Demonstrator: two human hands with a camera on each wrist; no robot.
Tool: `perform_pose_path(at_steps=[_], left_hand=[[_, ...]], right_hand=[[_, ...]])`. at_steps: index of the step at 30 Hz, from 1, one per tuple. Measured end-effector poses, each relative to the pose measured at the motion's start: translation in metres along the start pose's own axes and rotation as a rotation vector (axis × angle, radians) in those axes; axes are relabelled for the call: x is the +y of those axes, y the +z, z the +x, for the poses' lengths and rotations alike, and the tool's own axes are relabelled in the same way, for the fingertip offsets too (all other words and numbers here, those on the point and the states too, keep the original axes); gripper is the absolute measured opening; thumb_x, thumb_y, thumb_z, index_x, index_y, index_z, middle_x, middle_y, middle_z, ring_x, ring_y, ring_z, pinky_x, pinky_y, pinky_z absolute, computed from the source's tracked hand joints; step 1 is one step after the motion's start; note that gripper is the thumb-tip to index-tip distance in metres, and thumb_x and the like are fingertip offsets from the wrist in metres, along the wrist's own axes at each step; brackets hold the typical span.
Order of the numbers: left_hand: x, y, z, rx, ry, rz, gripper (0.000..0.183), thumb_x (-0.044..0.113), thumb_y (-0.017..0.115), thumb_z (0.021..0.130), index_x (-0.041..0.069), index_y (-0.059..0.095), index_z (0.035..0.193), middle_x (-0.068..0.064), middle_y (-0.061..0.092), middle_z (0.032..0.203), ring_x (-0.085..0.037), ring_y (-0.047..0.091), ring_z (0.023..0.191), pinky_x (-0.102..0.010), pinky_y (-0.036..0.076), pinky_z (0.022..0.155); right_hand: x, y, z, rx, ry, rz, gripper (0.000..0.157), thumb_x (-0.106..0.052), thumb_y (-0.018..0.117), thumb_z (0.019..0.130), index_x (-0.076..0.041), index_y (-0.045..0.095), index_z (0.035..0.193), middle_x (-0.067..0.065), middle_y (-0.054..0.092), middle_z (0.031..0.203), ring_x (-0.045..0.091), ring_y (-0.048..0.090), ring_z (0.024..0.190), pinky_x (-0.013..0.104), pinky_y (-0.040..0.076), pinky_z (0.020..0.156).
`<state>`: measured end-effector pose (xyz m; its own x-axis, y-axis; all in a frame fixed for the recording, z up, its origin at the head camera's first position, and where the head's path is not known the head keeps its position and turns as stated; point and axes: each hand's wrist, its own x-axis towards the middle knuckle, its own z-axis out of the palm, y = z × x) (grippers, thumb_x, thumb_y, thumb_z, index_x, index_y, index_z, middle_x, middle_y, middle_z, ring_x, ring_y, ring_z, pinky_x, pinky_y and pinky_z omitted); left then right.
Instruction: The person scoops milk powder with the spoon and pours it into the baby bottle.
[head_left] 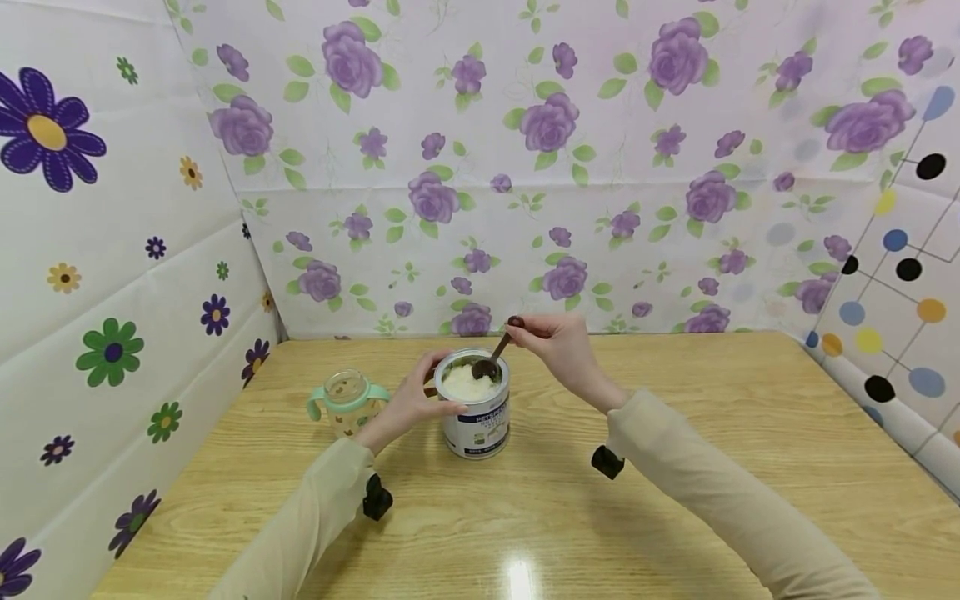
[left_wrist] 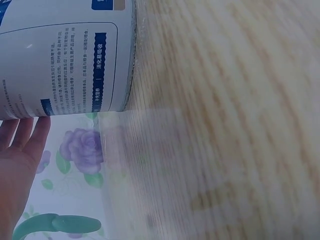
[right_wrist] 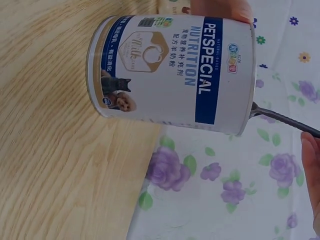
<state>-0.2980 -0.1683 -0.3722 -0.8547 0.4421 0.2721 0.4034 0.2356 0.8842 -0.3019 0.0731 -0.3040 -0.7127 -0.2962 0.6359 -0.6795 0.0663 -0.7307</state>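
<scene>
A white and blue milk powder can point(head_left: 476, 429) stands upright on the table, its top off. Pale powder point(head_left: 467, 383) shows inside. My left hand point(head_left: 416, 398) grips the can around its upper left side, with the thumb at the front near the rim. In my right hand point(head_left: 551, 337) the end of a dark brown spoon point(head_left: 501, 343) is pinched, its bowl down in the can's mouth at the powder. The right wrist view shows the spoon's handle point(right_wrist: 285, 120) slanting out over the rim.
Left of the can, behind my left wrist, stands a baby cup point(head_left: 347, 408) with mint green handles and no lid. The wooden table point(head_left: 675, 400) ends at a flowered cloth point(head_left: 510, 208) at the back. Patterned cloths also hang at both sides.
</scene>
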Motion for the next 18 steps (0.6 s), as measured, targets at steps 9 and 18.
perform_pose_path(at_steps=[9, 18], left_hand=[[-0.0005, 0.0004, 0.0003, -0.002, 0.023, -0.007, 0.077, 0.015, 0.074, 0.075, -0.001, 0.029, 0.135, -0.024, 0.035, 0.129, -0.035, 0.038, 0.114, -0.053, 0.032, 0.091], [-0.0007, 0.0010, 0.0006, 0.005, 0.024, 0.004, 0.077, 0.014, 0.074, 0.075, -0.001, 0.029, 0.135, -0.024, 0.036, 0.128, -0.034, 0.039, 0.113, -0.052, 0.033, 0.090]], right_hand=[[-0.0016, 0.0022, -0.0018, -0.017, 0.108, -0.031, 0.013, 0.006, 0.060, 0.084, 0.013, 0.065, 0.093, 0.025, 0.063, 0.082, 0.036, 0.062, 0.073, 0.034, 0.051, 0.066], [0.0024, 0.0019, -0.0022, -0.046, 0.246, 0.060, 0.016, 0.005, 0.058, 0.086, 0.015, 0.063, 0.096, 0.027, 0.062, 0.085, 0.040, 0.061, 0.078, 0.036, 0.051, 0.069]])
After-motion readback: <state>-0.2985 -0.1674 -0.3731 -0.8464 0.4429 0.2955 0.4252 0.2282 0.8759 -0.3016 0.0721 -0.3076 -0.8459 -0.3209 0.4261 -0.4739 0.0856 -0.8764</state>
